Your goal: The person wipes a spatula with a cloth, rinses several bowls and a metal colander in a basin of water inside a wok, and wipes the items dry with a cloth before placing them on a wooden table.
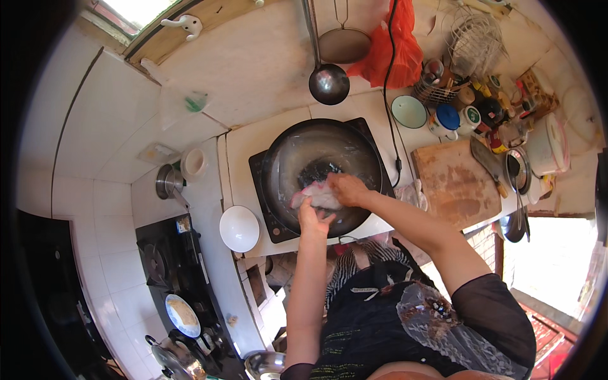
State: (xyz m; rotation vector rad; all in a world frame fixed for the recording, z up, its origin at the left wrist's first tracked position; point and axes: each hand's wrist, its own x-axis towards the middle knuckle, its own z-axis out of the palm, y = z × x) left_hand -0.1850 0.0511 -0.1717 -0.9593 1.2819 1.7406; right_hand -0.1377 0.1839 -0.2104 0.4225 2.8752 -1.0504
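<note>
A large dark wok [285,147] sits on a black induction cooker [259,164] before me, its inner wall wet and shiny. Inside its near half, my right hand [349,189] grips one end of a white cloth with a pink edge [316,194]. At the other end, my left hand [314,219] has its thumb against the cloth, with the other fingers spread below it. The cloth is bunched between both hands. What lies under it in the wok is partly hidden.
Left of the cooker stands a white bowl [240,229]. A wooden cutting board [451,185] with a cleaver [487,159] lies right. A black power cord [393,118] runs down beside the cooker. A ladle [329,84] hangs above the wok's far rim.
</note>
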